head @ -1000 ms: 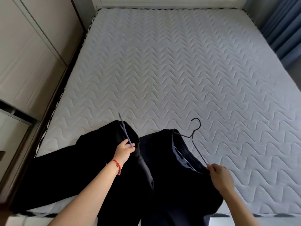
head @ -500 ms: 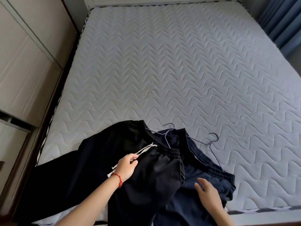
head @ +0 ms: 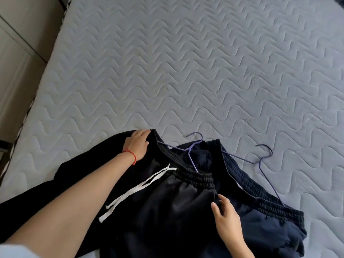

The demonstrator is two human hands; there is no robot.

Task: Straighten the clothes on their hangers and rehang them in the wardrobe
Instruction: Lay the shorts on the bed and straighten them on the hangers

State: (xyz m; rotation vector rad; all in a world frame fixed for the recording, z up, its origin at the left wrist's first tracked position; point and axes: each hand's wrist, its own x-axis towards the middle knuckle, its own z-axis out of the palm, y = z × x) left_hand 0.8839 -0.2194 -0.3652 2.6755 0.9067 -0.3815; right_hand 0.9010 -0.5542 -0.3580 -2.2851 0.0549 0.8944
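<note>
Cloth over quilted cloth, with thin coated wire between.

You have the black trousers [head: 167,211] at 6 o'clock: smooth woven cloth with a faint sheen, a gathered elastic waistband and a flat matt white drawstring [head: 137,190]. At 4 o'clock the navy trousers [head: 260,220] look matt and softer, their waistband ribbed. The two hangers [head: 193,146] [head: 264,159] look like thin wire with a smooth purple coating. The mattress [head: 186,71] is matt pale grey cloth, stitched in wavy lines. At 9 o'clock the wardrobe door [head: 16,62] looks smooth, matt beige.
</note>
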